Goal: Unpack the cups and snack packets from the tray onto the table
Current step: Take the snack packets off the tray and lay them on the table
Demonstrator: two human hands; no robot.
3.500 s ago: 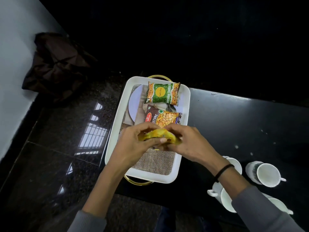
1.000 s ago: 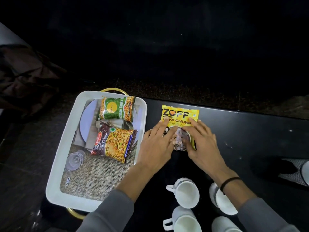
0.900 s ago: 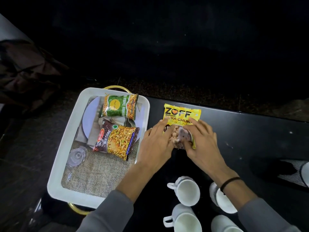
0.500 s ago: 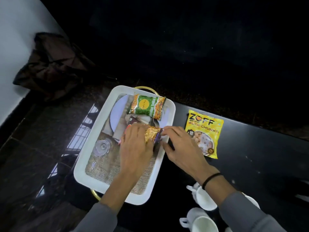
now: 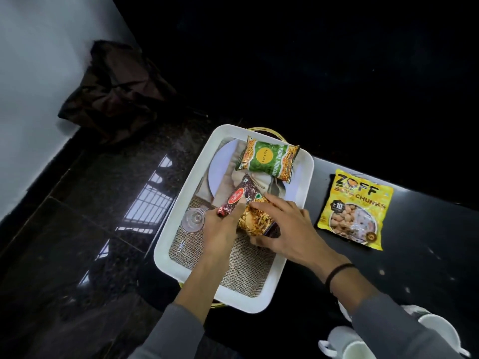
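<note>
Gripping: both hands hold one brown snack packet (image 5: pixel 248 216) over the middle of the white tray (image 5: pixel 178 224).
Left hand (image 5: pixel 220 233): fingers closed on the packet's left end, by the red oval logo.
Right hand (image 5: pixel 285 229): fingers spread over the packet's right side, thumb under its lower edge; black band on the wrist.
Brown packet, look: dark wrapper, red logo patch, picture of yellow-orange mix; tilted, left end raised.
Green packet (image 5: pixel 268 158): green front with a yellow circle, orange ends; lies flat at the tray's far end.
Yellow packet (image 5: pixel 355 211): "ZOFF" lettering, chunks pictured; flat on the black table (image 5: pixel 427 255), right of the tray, well apart from the hands.
Packet count: three; two in the tray, one on the table.
Cups (image 5: pixel 438 330): white, at the lower right, partly hidden by the sleeve; count unclear.
Tray lining: burlap-print picture, gold handles at both ends.
</note>
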